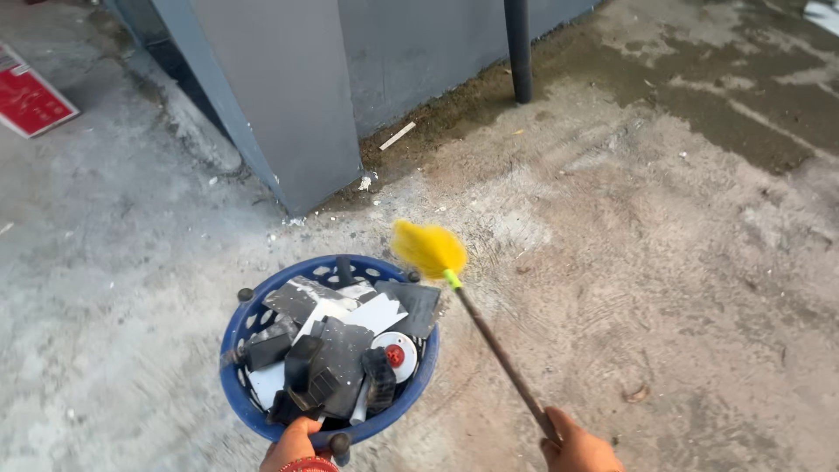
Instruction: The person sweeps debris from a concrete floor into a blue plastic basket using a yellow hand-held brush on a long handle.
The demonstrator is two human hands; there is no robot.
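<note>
While left hand (293, 441) grips basket (253, 315), right hand (577, 450) extends broom (428, 249)

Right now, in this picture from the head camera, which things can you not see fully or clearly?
Head view only:
- Left hand: cut off by the bottom edge, so its grip on the blue basket rim is only partly seen.
- Right hand: also cut off there; it holds the broom stick.
- Yellow broom head: blurred, shape unclear.
- Scraps in basket: piled up, lower ones hidden.
- Red sign: cut off by the left edge.
</note>
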